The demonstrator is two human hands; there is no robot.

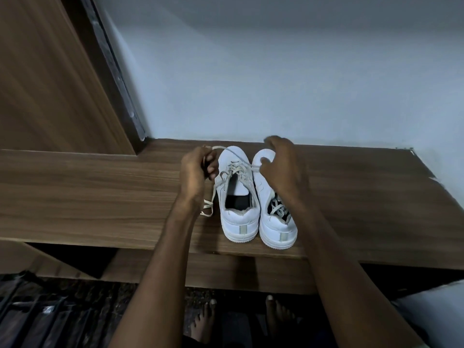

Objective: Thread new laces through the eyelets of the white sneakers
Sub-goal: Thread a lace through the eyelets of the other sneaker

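Note:
Two white sneakers stand side by side on a wooden shelf (100,187), heels toward me. The left sneaker (238,217) has a pale lace (237,170) partly threaded through its eyelets. My left hand (195,172) grips one end of that lace at the shoe's left side; slack loops down to the shelf (208,208). My right hand (281,167) pinches the other lace end over the right sneaker (276,229), hiding its middle. A second lace lies bunched inside the right sneaker (277,208).
The shelf meets a pale wall (276,84) behind the shoes and a wooden door panel (50,84) at the left. Its front edge drops to a lower board. My bare feet (251,320) stand on the dark floor below.

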